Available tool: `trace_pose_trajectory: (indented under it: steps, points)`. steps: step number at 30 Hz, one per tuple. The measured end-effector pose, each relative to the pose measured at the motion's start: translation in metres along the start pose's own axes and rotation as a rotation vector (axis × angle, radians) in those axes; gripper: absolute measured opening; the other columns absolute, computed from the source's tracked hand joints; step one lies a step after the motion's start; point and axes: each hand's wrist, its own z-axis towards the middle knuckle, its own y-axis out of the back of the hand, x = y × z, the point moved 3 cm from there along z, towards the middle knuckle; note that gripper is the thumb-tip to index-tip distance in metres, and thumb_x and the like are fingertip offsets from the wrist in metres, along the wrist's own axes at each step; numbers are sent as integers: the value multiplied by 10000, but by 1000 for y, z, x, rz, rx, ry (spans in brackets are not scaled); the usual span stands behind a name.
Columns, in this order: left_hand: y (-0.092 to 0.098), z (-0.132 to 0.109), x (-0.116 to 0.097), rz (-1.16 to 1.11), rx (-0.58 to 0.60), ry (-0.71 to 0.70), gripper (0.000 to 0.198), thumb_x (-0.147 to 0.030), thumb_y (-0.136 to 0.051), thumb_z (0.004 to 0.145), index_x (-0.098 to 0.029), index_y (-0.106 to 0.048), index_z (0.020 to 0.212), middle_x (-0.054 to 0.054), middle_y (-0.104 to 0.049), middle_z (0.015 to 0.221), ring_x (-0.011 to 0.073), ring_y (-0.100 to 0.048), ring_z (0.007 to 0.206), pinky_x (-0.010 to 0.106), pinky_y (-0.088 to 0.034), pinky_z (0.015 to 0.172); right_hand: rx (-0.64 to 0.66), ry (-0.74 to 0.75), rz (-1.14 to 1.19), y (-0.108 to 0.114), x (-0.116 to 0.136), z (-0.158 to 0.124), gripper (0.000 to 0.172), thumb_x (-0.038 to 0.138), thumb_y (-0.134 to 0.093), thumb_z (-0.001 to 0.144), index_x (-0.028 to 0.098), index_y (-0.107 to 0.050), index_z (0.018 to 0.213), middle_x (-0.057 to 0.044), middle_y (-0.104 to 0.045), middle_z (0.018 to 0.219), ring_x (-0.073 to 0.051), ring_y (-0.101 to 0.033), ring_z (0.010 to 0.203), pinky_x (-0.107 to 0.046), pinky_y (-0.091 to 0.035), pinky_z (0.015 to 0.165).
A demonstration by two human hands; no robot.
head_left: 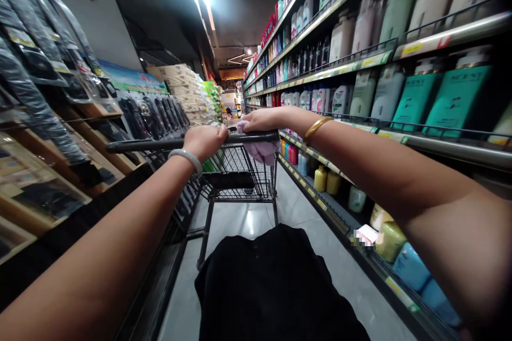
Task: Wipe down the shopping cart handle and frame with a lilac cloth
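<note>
Cart [231,180] on the aisle floor [242,218]. I read the left hand [205,141] as wrapped around its handle [148,145], near mid-bar. The right hand [264,117] lies over a lilac cloth [262,153] that hangs below the bar's right end; I cannot tell whether its fingers curl tight. Estimate: cart stiff, bulky, steadiest held toward both bar ends; cloth soft, light, apt to slip, best pinched by a fold. Obscured: right fingertips, the cart's contents, most of the wheels [248,191].
</note>
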Motion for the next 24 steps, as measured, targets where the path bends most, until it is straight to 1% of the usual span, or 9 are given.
trace_pose_trajectory:
  steps: [2,7,11,14,17,19,21,22,24]
  points:
    - [2,-1,-8,0,-2,20,773,-464,-95,988,-84,-755,1118,259,-735,1175,388,-700,1143,408,-515,828,-53,9,-39,0,8,4,93,236,-690,807,236,-747,881,-21,-743,826,-189,-641,772,-333,-514,751]
    - [6,-4,-20,8,-4,12,774,-464,-77,1004,-110,-748,1158,234,-737,1195,382,-697,1157,400,-520,848,-395,64,-2,8,33,-11,160,217,-581,895,200,-692,1009,-43,-719,1009,-184,-612,926,-313,-488,835]
    - [6,-3,-25,7,-6,-5,606,-427,-243,1005,-133,-755,1145,220,-748,1172,353,-699,1158,368,-520,867,-296,223,-124,-1,45,-47,201,337,-643,906,206,-731,1030,-57,-676,1036,-203,-589,972,-336,-458,881]
    - [7,-4,-31,-11,-21,-21,513,-400,-335,1003,-150,-744,1188,205,-755,1156,331,-696,1165,356,-518,902,-255,302,-240,-12,39,-70,267,472,-636,943,246,-778,960,-68,-652,1070,-227,-572,1020,-383,-444,929]
    - [9,-7,-39,-35,-59,-41,509,-336,-309,1020,-136,-722,1240,214,-745,1167,320,-696,1160,377,-515,931,-330,281,-309,-15,22,-78,245,402,-643,949,237,-793,848,-87,-649,1088,-227,-571,1029,-409,-452,977]
    - [9,-8,-45,-45,-85,-51,515,-297,-284,1026,-134,-717,1252,213,-744,1168,315,-702,1144,388,-516,931,-398,238,-321,-10,11,-79,179,311,-667,914,236,-808,995,-111,-640,1190,-238,-583,1092,-408,-466,1012]
    - [8,-8,-50,-50,-103,-55,501,-282,-294,1026,-145,-724,1243,199,-749,1162,301,-704,1137,373,-515,925,-419,162,-325,0,2,-79,462,274,-715,853,256,-717,1314,-136,-603,1341,-262,-583,1192,-410,-474,1037]
    - [8,-8,-53,-53,-109,-56,489,-283,-308,1026,-150,-729,1233,193,-752,1157,293,-704,1138,361,-515,921,-378,109,-330,7,-1,-79,634,283,-753,814,275,-632,1437,-141,-593,1384,-275,-590,1212,-411,-484,1027]
    - [8,-6,-58,-57,-118,-59,465,-281,-336,1023,-150,-739,1215,190,-756,1151,283,-706,1132,346,-516,910,-185,-8,-344,19,-5,-75,840,340,-831,730,320,-547,1520,-118,-650,1349,-284,-641,1144,-394,-514,949]
